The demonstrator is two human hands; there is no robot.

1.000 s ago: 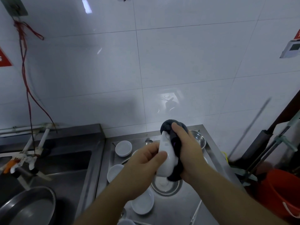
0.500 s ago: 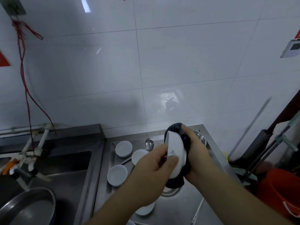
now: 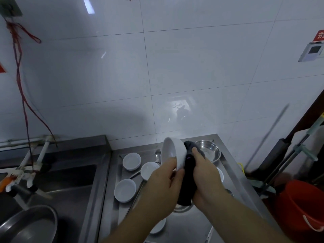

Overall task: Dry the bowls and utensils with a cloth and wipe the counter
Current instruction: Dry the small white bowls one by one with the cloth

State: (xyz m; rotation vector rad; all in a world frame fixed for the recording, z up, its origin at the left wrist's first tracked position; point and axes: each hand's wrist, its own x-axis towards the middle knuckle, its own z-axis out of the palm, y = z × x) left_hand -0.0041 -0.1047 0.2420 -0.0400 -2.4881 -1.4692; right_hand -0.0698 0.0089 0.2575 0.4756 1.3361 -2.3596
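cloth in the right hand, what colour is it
Dark, close to black: the cloth pressed against the white bowl, seen in the head view.

Steel counter [image 3: 196, 225]: three small white bowls [image 3: 131, 161] at left, steel bowl [image 3: 208, 151] at back right.

Both bare forearms reach in from the lower edge and meet in the middle, raised above the counter. The left hand [image 3: 162, 187] is curled, thumb and fingers pinched around what it holds, back of the hand facing us. The right hand [image 3: 204, 174] sits just beside it, fingers bent and pressed inward toward the left, wrist slightly cocked.
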